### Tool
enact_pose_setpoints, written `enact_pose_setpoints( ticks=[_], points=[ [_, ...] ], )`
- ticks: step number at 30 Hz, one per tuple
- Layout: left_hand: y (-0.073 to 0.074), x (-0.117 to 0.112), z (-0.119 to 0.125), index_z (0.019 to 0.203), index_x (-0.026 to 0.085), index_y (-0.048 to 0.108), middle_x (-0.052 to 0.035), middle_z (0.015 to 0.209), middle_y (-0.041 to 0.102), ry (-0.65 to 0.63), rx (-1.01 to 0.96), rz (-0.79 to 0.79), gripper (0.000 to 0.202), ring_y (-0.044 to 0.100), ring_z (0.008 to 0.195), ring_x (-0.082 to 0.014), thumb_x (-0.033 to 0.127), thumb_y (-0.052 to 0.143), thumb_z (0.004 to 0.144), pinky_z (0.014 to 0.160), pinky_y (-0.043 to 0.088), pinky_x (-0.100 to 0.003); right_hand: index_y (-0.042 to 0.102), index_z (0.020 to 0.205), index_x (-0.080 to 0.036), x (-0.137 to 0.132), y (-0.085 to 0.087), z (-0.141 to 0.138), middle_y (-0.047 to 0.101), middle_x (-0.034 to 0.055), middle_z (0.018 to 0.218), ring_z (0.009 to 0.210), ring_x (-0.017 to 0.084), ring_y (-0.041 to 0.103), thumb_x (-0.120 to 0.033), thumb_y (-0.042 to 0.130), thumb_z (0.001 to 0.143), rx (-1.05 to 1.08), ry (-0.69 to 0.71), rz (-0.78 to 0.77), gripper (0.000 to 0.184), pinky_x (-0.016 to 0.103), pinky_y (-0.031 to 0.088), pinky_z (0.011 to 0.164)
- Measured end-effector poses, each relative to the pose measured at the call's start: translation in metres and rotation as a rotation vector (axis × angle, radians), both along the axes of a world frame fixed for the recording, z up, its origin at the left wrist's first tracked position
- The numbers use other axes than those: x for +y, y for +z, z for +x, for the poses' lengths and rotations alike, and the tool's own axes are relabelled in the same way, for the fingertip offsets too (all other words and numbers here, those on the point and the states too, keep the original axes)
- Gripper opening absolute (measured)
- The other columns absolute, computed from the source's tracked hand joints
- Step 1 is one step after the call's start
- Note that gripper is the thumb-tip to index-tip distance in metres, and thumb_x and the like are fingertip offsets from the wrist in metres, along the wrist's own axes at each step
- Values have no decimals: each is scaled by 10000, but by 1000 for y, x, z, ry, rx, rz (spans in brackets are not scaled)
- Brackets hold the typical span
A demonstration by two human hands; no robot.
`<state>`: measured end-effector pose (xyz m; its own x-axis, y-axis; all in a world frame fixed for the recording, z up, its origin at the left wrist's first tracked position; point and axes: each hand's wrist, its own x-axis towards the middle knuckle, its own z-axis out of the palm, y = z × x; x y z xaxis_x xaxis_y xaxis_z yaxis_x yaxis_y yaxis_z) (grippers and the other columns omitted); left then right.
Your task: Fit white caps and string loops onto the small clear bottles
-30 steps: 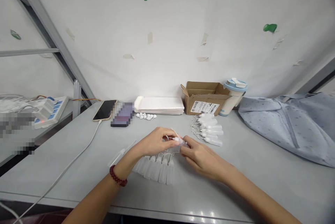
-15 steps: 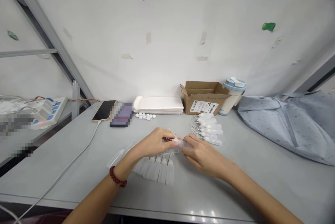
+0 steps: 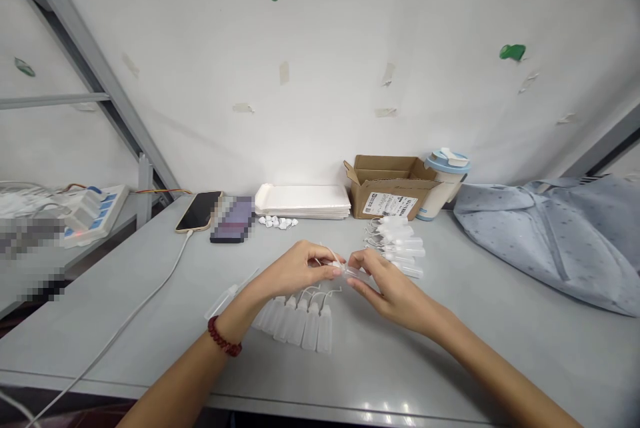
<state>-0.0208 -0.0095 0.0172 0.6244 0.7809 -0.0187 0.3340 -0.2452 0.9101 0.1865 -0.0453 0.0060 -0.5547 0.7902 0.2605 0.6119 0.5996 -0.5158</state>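
Between my two hands is a small translucent squeeze bottle (image 3: 356, 274) with a white cap and a thin spout tube. My left hand (image 3: 300, 271) pinches it at the cap end, fingers closed. At the body end, my right hand (image 3: 387, 285) is closed round it with thumb and fingertips. Several similar bottles (image 3: 303, 325) lie in a row below my left hand, tubes pointing away from me. One more bottle (image 3: 220, 301) lies at the left, partly behind my left forearm. Past my right hand rests another group of bottles (image 3: 403, 246), tubes to the left.
Small white pieces (image 3: 277, 222) lie before a stack of white envelopes (image 3: 303, 201). Behind stand an open cardboard box (image 3: 393, 191) and a tumbler (image 3: 445, 185). A phone (image 3: 200, 211) with a cable, a purple item (image 3: 233, 219) and a blue cloth bag (image 3: 550, 235) flank them.
My right hand has rolled slightly round the bottle, its fingers now bent over the body nearer the cap. My left hand keeps its pinch almost in place.
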Motion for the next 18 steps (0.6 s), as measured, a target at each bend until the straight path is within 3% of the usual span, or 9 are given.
enact_pose_setpoints(
  ticks=[3,8,13,18],
  points=[
    [-4,2,1,871,152,634,-22,795,640,52,-107,-78,200,578,766,-145,316,636,755,704,445,-247,437,1044,-201,1,-4,0,561,99,1001,881,199,555,-245,441,897,27,-13,15,154,345,469,730],
    [-7,4,1,803,150,627,-26,816,632,62,-225,-135,189,591,800,-149,284,705,696,745,468,-270,483,1003,-195,-1,-3,-3,590,78,940,835,187,550,-277,466,891,114,-62,-8,140,317,444,695],
    [-6,4,1,785,145,650,-33,828,642,35,-266,-140,163,599,803,-157,256,714,685,739,474,-271,514,929,-203,-2,2,-6,631,20,775,712,155,559,-373,443,906,259,-98,-243,186,259,381,572],
    [-1,2,2,775,139,667,-36,778,642,41,-202,-50,242,575,748,-140,365,585,805,714,449,-254,515,933,-205,-1,0,-8,665,17,801,758,161,580,-389,437,908,391,-91,-359,201,271,369,603]
  ],
)
